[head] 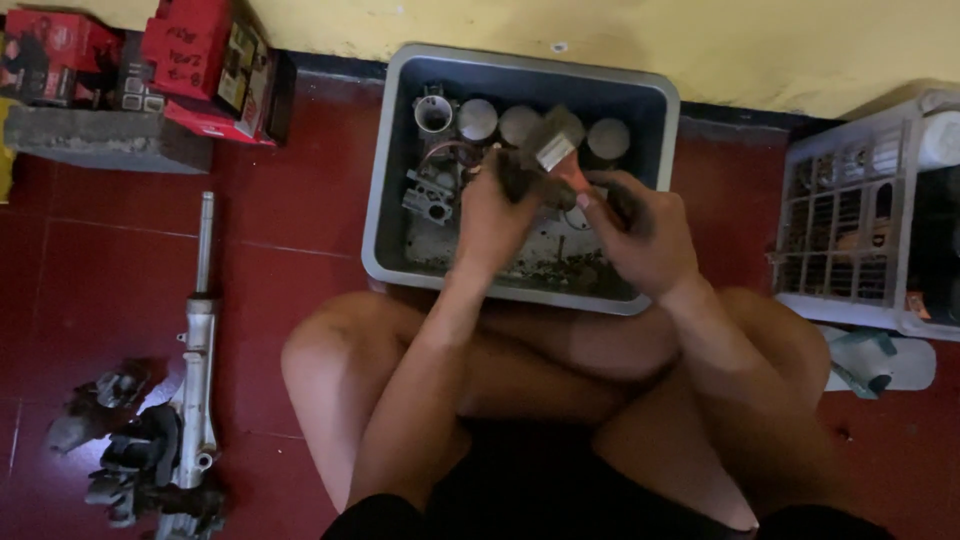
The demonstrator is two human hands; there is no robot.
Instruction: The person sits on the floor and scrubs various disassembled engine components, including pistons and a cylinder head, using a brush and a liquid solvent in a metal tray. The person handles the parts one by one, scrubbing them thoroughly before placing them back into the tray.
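— Sitting cross-legged on the red floor (300, 220), a person is seen over a grey plastic tub (395, 150); a paintbrush (556, 152) is held in the right hand (640, 235), fingers closed round its reddish handle.

— And the left hand (495, 215)?

— Its grip is closed on a small dark part (515, 175), held above the tub; what kind of part cannot be told.

— How would it handle?

— It is judged stiff, fairly heavy for its size and probably greasy, so slippery; a hold around its body is best taken. The brush is light, bristles soft.

— What's in the tub?

— Round metal pistons (520, 125) are lined along the far wall, a cast metal piece (430, 195) lies at left, and grime is spread over the bottom.

— Around it?

— A long steering rack (200, 340) lies on the floor at left, red boxes (205, 60) beyond it, and a white crate (850, 230) stands at right.
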